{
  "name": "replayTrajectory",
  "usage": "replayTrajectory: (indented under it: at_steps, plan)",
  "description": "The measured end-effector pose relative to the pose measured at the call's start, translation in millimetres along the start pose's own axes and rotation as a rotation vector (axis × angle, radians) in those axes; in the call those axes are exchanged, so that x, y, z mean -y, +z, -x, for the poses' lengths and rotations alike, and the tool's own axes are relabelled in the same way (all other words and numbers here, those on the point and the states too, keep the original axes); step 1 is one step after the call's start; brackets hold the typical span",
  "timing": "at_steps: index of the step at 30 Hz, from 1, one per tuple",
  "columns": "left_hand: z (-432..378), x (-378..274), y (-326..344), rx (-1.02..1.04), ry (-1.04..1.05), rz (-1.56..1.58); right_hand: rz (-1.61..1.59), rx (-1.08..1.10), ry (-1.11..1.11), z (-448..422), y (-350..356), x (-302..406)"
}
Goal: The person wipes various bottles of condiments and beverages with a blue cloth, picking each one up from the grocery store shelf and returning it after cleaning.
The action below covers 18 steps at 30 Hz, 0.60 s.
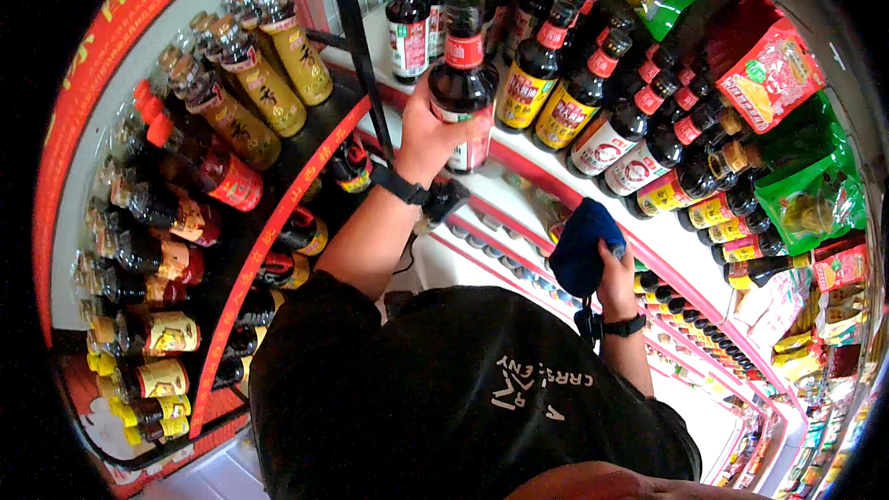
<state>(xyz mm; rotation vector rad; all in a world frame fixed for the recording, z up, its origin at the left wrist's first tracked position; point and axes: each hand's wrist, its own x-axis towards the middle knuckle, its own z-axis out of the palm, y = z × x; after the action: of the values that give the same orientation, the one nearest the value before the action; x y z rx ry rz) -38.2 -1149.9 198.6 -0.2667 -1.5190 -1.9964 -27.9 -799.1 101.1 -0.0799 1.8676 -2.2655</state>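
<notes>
My left hand [430, 132] is wrapped around a dark glass sauce bottle [465, 87] with a red neck band, upright at the front of the white shelf [667, 236]. Whether its base touches the shelf cannot be told. Behind and beside it stand several similar dark bottles; two with yellow labels [528, 94] are just to the right. Lower right, my right hand [615, 281] grips a folded dark blue cloth [583, 250] in front of the shelf's red edge. Both wrists wear black bands.
On the left, a black-framed rack [361, 48] with a red strip holds gold-labelled bottles [267, 94] and other bottles. Green packets [809, 201] and a red packet [771, 76] hang above the right-hand shelf. Lower shelves hold rows of bottles and jars.
</notes>
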Motion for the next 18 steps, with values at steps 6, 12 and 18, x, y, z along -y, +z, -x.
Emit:
replayTrajectory:
  at_steps: [6,12,18]
  plan:
    - [-69,27,0,-0.062,0.13,-0.149,0.115,-0.025,-0.063,25,-17,6]
    - [-92,65,-14,-0.093,0.139,-0.222,0.056,-0.086,-0.012,38,-24,4]
    - [-93,106,-28,-0.114,0.103,-0.258,0.084,-0.056,0.039,38,-12,6]
